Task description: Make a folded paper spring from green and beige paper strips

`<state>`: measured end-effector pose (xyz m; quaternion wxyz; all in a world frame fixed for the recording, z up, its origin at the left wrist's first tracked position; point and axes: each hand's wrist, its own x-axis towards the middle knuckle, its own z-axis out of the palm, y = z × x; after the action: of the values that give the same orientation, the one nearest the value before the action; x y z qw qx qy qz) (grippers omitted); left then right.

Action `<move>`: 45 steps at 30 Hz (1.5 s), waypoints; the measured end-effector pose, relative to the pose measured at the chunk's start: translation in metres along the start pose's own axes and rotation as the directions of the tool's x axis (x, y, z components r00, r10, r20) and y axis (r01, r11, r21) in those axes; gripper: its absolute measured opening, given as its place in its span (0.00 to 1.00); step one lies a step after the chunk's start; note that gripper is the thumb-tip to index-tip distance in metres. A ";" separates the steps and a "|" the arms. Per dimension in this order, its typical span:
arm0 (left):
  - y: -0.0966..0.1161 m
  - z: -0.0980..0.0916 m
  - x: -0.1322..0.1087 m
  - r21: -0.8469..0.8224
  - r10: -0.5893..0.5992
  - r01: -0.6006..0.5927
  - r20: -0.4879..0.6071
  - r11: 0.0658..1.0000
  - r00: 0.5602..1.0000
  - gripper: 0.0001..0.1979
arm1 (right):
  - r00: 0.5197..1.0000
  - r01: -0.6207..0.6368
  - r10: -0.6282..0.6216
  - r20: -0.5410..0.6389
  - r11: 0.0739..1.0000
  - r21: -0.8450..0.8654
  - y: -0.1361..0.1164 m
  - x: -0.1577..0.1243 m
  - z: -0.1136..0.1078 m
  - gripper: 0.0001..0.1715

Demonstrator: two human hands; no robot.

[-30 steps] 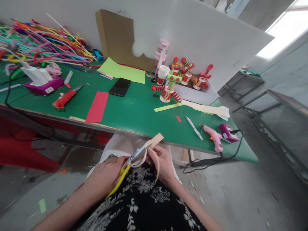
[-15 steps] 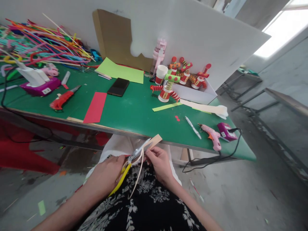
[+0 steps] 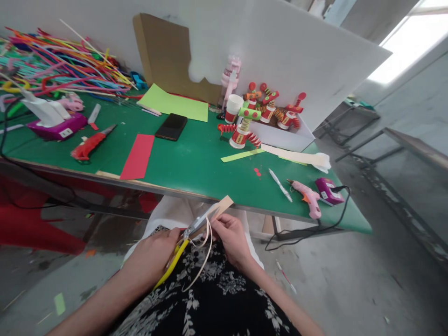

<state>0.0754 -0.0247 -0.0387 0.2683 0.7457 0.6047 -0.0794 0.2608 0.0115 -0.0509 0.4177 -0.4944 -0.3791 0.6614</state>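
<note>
Over my lap, in front of the table edge, my left hand (image 3: 160,252) is closed around yellow-handled scissors (image 3: 177,260). Their metal blades point away and to the right, along a cream paper strip (image 3: 223,205). My right hand (image 3: 231,237) pinches that paper between thumb and fingers near the blades. A thin cut sliver (image 3: 202,268) curls down from the paper in front of my dark floral clothing. Part of the scissor handles is hidden by my left hand.
On the green table (image 3: 196,172) lie a red paper piece (image 3: 138,156), a phone (image 3: 171,126), a red-handled tool (image 3: 91,143), a pen (image 3: 280,185) and a pink glue gun (image 3: 308,198). Paper-cup figures (image 3: 240,136) stand by a white box (image 3: 280,135). Pipe cleaners (image 3: 70,65) heap up at left.
The scissors have shifted slightly left and the blades look closer together. The thin sliver hangs in a wider curl. My right hand keeps its pinch on the paper.
</note>
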 end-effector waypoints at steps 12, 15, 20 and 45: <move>0.000 -0.004 -0.004 0.019 0.004 -0.004 0.028 1.000 1.000 0.16 | 1.000 -0.005 0.005 0.028 1.000 -0.008 -0.002 0.002 -0.002 0.19; -0.004 -0.001 -0.003 0.019 0.002 -0.002 0.042 1.000 0.999 0.16 | 0.998 0.049 -0.049 -0.029 0.999 -0.012 -0.010 0.004 -0.005 0.19; -0.007 0.004 0.000 0.008 0.011 -0.011 0.011 1.000 1.000 0.17 | 0.984 0.140 -0.147 -0.104 0.987 -0.074 -0.017 0.009 -0.009 0.18; 0.003 0.001 0.004 -0.159 0.069 -0.086 -0.107 0.984 0.992 0.18 | 0.998 0.057 -0.057 0.009 0.993 -0.102 -0.009 0.001 -0.005 0.23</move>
<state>0.0791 -0.0216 -0.0404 0.3002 0.7473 0.5925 0.0187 0.2671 0.0157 -0.0441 0.4095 -0.5020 -0.4276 0.6304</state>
